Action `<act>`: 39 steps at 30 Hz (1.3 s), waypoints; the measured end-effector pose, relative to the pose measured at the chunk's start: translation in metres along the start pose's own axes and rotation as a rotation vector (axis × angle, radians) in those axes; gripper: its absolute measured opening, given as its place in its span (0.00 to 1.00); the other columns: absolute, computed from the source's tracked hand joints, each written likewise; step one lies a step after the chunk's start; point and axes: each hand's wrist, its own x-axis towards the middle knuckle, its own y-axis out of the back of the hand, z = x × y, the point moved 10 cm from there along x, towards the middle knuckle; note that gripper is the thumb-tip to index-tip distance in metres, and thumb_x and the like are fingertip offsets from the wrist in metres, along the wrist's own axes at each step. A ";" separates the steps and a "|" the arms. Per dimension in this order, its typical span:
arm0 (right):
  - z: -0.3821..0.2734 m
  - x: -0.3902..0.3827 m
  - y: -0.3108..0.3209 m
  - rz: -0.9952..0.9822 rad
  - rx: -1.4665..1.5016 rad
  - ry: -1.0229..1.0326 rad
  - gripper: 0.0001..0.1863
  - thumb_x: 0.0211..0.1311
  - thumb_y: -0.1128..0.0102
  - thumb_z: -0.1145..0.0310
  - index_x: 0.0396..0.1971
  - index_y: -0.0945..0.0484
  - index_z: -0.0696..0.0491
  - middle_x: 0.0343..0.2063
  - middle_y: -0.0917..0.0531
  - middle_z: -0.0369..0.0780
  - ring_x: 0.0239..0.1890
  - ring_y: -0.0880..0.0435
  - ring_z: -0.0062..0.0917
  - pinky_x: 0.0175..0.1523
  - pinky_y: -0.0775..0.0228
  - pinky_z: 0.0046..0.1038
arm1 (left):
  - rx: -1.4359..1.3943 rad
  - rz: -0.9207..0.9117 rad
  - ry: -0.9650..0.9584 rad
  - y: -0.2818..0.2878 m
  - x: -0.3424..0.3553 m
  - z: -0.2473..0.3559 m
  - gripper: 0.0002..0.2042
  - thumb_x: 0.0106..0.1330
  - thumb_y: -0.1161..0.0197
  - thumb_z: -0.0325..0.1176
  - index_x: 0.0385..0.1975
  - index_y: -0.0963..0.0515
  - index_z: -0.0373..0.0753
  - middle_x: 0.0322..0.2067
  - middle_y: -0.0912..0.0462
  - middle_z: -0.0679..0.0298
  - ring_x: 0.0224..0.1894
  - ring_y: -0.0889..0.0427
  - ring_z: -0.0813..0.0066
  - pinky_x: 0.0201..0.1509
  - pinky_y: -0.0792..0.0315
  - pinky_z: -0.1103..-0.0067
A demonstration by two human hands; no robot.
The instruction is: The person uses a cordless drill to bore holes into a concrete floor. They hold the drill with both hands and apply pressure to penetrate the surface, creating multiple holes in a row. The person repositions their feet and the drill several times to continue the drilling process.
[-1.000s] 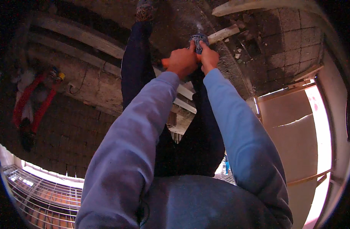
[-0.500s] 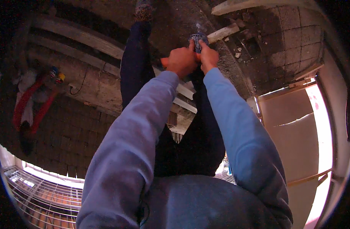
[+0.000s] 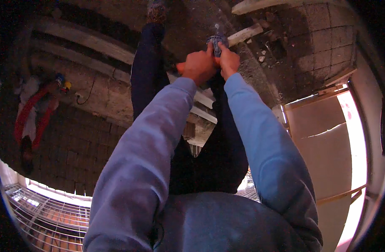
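Both my arms reach forward to a hand-held power tool with orange body parts and a grey-blue, slotted front. My left hand is wrapped round the orange part, with its thumb along the front section. On the other side my right hand is closed on the tool, thumb also pointing forward. The two hands nearly touch. Just beyond the tool's front shows a small pale patch on the dark ground, perhaps dust. The working tip is too dim to make out, and the hands hide much of the body.
At left a co-worker in red sleeves handles a blue and yellow object. Long concrete beams cross the ground. Wooden boards and rubble lie at upper right. Wire mesh is at lower left, a pale panel at right.
My hands and the tool stay almost in place, shifting only very slightly. The co-worker's red sleeves have moved a little.
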 end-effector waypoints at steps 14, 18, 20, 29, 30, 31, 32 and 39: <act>0.002 0.000 -0.006 -0.015 0.219 -0.076 0.34 0.57 0.26 0.49 0.36 0.17 0.73 0.37 0.12 0.53 0.30 0.10 0.36 0.33 0.19 0.37 | -0.021 -0.035 0.020 0.002 0.003 -0.002 0.44 0.60 0.35 0.48 0.74 0.44 0.33 0.37 0.12 0.51 0.39 0.11 0.52 0.44 0.20 0.61; 0.004 0.005 -0.002 0.011 0.111 -0.047 0.34 0.57 0.27 0.48 0.37 0.17 0.73 0.38 0.12 0.53 0.32 0.10 0.37 0.37 0.19 0.37 | 0.010 -0.035 0.006 0.002 0.003 0.000 0.43 0.61 0.36 0.47 0.73 0.44 0.33 0.37 0.12 0.51 0.39 0.11 0.52 0.44 0.20 0.61; 0.009 0.011 -0.007 -0.007 0.144 -0.063 0.35 0.57 0.27 0.47 0.38 0.17 0.73 0.38 0.12 0.54 0.35 0.10 0.38 0.40 0.20 0.37 | 0.018 -0.047 0.018 0.002 0.004 0.000 0.42 0.61 0.36 0.47 0.73 0.44 0.33 0.37 0.12 0.51 0.40 0.11 0.52 0.44 0.20 0.61; 0.013 0.013 -0.006 -0.005 0.069 -0.086 0.39 0.56 0.28 0.43 0.42 0.17 0.72 0.45 0.14 0.56 0.46 0.12 0.45 0.51 0.24 0.40 | -0.033 -0.032 0.025 -0.006 0.011 -0.007 0.45 0.62 0.37 0.50 0.76 0.48 0.39 0.38 0.12 0.46 0.39 0.12 0.45 0.44 0.20 0.55; 0.009 0.009 -0.006 -0.026 0.116 -0.074 0.40 0.55 0.29 0.42 0.42 0.17 0.72 0.46 0.14 0.56 0.47 0.12 0.45 0.52 0.24 0.41 | -0.035 -0.015 0.021 -0.005 0.012 -0.007 0.45 0.62 0.37 0.50 0.76 0.48 0.39 0.38 0.12 0.46 0.39 0.12 0.45 0.44 0.20 0.55; 0.005 0.005 -0.007 -0.053 0.158 -0.069 0.40 0.55 0.29 0.42 0.43 0.17 0.72 0.47 0.14 0.56 0.48 0.13 0.45 0.52 0.24 0.41 | -0.041 -0.019 0.025 -0.007 0.012 -0.007 0.45 0.62 0.37 0.50 0.76 0.48 0.39 0.38 0.13 0.46 0.39 0.12 0.45 0.44 0.20 0.55; 0.002 0.002 -0.002 -0.024 0.102 -0.059 0.40 0.55 0.29 0.42 0.43 0.18 0.72 0.46 0.14 0.56 0.48 0.12 0.45 0.52 0.23 0.40 | -0.029 -0.014 0.023 -0.007 0.012 -0.007 0.45 0.62 0.36 0.50 0.76 0.48 0.39 0.38 0.13 0.46 0.39 0.12 0.45 0.44 0.20 0.55; 0.003 0.002 -0.005 -0.026 0.092 -0.119 0.38 0.57 0.29 0.44 0.44 0.18 0.73 0.45 0.14 0.56 0.48 0.12 0.43 0.52 0.22 0.38 | -0.001 -0.041 0.019 -0.006 0.012 -0.008 0.44 0.64 0.38 0.50 0.76 0.49 0.39 0.39 0.13 0.45 0.40 0.12 0.45 0.45 0.20 0.55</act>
